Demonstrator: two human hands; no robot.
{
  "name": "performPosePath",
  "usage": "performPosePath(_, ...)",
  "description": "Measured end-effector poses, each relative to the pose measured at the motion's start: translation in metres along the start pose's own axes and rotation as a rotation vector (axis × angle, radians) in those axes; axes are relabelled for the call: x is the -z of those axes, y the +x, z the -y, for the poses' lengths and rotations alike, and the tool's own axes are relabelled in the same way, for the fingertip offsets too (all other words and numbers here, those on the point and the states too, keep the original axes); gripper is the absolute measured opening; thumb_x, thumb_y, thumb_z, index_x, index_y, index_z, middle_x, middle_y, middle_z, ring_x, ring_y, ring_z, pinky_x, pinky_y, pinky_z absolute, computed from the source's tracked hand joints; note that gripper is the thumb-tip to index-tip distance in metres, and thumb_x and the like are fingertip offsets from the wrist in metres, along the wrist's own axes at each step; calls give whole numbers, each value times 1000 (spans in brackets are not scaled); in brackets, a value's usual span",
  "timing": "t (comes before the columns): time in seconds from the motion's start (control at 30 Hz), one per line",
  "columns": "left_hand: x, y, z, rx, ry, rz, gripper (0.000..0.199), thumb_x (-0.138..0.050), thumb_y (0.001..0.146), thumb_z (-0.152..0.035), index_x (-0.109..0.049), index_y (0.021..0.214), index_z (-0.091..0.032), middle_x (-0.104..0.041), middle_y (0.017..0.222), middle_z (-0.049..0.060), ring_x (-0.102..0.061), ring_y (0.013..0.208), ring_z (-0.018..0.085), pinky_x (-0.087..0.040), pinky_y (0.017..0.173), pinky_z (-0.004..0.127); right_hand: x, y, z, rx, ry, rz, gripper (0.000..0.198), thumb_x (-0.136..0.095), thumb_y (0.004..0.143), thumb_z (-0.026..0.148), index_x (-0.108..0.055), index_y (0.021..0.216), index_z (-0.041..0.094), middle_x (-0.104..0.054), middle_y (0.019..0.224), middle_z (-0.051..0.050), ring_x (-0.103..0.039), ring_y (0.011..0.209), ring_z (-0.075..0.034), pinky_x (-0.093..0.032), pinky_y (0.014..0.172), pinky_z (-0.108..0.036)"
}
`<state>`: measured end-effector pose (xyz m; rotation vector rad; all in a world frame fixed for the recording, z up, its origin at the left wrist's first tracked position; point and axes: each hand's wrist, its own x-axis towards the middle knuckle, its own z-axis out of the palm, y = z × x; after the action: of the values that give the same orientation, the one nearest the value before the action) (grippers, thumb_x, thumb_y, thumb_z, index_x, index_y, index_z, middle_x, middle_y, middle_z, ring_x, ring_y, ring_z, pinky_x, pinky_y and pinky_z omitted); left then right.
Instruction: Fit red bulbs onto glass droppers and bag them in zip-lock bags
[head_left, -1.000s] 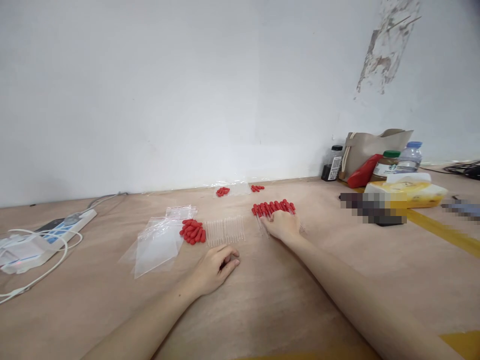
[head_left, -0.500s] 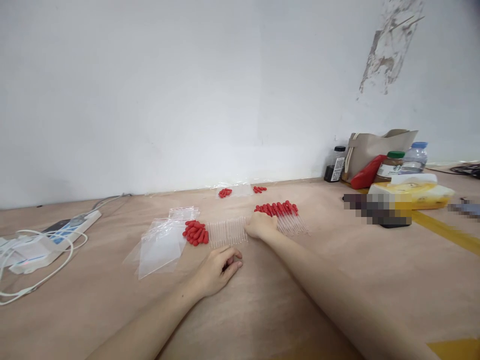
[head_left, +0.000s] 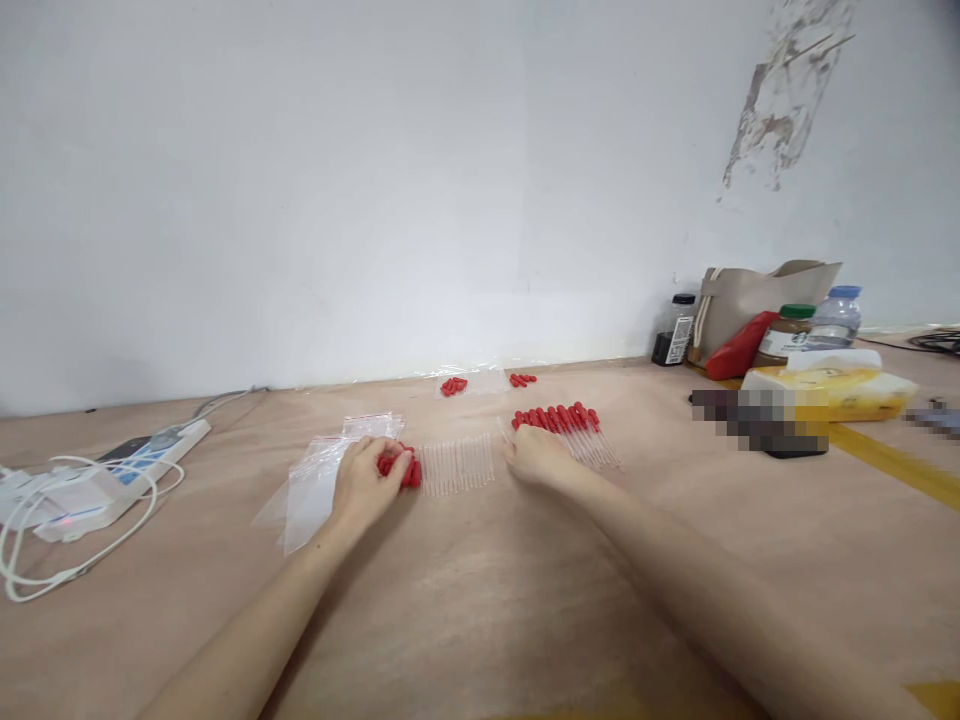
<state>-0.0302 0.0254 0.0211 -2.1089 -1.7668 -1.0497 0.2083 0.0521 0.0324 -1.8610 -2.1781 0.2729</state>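
Note:
My left hand (head_left: 367,485) is over a small heap of red rubber bulbs (head_left: 411,474), its fingers curled round some of them; whether a bulb is pinched is hidden. Just right of the heap lies a row of thin clear tubes (head_left: 457,465), side by side on the table. Beyond that row, my right hand (head_left: 536,455) is closed on a single clear tube (head_left: 504,432), whose upper end sticks up past the fingers. Close to that hand, several tubes with red bulbs on their ends (head_left: 581,425) lie in a slanted row.
Clear zip bags (head_left: 311,490) lie left of the heap. More red bulbs (head_left: 454,386) lie by the wall on clear plastic. A power strip (head_left: 127,485) with white cables is at left. A tissue pack (head_left: 832,390), a jar (head_left: 787,335) and a bag (head_left: 750,290) stand at right.
My left hand has moved left and away from me, from in front of the tube row to the red bulbs. My right hand has shifted slightly right with a tube now showing in it.

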Motion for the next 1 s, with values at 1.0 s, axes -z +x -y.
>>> performPosePath(1.0,-43,-46,-80,367,-1296,506,32,-63,73,-35,-53,96,-15,-63,93,6,-61,90,18,-43,87,35,-22,-74,-63,561,398,-312,21,-34,87,21,-54,92,19,-60,86,-5,-53,80,-16,-41,73,-29)
